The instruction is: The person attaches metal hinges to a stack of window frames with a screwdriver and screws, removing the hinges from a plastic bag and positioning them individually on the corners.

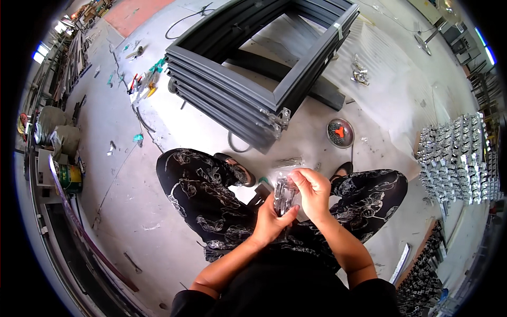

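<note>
Between my knees, my left hand (270, 221) is closed around shiny metal hardware pieces (285, 196) that look wrapped in clear plastic. Their exact kind cannot be made out. My right hand (313, 194) sits just right of them, thumb and fingers pinched together at the clear plastic (284, 172). Just beyond both hands, a few thin metal pieces (290, 161) lie on the floor. A stack of dark grey rectangular frames (222, 76) stands ahead of me, with metal fittings (279, 122) in plastic on its near corner.
Right of the frames sits a round metal bowl (346, 146) of small dark parts with an orange piece (339, 131) in it. Packed hardware (360, 75) lies farther back. Stacked silvery metal parts (454, 158) stand at right. Hand tools (142, 90) lie at left.
</note>
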The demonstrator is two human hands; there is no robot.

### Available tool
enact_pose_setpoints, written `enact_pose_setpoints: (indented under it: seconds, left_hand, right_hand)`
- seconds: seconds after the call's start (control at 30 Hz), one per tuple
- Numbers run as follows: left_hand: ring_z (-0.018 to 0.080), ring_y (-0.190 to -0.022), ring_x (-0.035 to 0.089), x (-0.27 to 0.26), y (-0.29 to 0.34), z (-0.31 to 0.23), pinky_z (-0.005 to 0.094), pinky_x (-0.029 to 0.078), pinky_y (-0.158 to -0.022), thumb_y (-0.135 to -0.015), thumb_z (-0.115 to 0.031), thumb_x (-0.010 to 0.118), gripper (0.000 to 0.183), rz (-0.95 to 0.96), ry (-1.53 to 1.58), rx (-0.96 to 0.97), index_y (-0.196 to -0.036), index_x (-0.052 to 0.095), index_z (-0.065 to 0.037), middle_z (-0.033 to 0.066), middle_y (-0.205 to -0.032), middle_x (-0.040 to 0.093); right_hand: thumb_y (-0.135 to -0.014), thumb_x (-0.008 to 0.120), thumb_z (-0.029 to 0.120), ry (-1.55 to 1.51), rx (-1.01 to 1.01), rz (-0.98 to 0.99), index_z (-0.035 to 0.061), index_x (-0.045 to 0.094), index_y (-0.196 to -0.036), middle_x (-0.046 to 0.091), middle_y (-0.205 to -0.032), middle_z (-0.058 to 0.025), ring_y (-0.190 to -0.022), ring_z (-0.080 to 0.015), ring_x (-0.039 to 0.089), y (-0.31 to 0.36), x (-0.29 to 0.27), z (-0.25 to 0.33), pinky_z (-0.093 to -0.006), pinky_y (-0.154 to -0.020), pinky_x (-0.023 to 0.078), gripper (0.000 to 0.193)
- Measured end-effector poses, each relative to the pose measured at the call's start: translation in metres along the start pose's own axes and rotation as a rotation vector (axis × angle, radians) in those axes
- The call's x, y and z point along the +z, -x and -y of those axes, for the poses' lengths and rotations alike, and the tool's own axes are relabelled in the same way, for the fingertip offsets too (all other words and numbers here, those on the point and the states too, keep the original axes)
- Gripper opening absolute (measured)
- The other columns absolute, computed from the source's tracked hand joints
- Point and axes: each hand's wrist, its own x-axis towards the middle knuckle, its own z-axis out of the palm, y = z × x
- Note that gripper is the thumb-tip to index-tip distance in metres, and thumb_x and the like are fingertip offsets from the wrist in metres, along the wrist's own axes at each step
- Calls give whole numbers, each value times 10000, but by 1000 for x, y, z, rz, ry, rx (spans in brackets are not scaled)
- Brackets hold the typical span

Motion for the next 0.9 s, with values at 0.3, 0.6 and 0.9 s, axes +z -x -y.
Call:
enact_pose_setpoints:
  seconds: [0.3, 0.6, 0.9]
  left_hand:
    - [63, -548, 537, -40, -2, -16, 212, 461, -498, -896, -57, 680, 362, 157, 139, -68, -1216, 521, 4, -4, -747, 582]
    - [352, -659, 688, -61, -7, -5, 430, 536, -582, -837, -342, 727, 570, -72, -769, 12, -1190, 490, 38, 208, -699, 668]
    - [330, -655, 612, -43, -18, 17, 411, 484, -589, -847, -382, 755, 481, -118, -767, 78, -1045, 484, -37, 148, -696, 590]
  right_hand:
    - [-962, 647, 174, -480, 524, 23, -15, 694, -1004, 679, -872, -38, -709, -77, 612, -5, 18, -6, -216, -593, 525, 198]
    - [-793, 732, 87, 616, -461, 147, 72, 698, -855, 632, -756, -32, -651, -202, 631, -12, 19, 13, -296, -548, 482, 71]
    - [-729, 651, 134, 836, -790, 561, 36, 669, -959, 504, -746, -30, -672, -178, 578, 37, 55, 19, -316, -559, 490, 251]
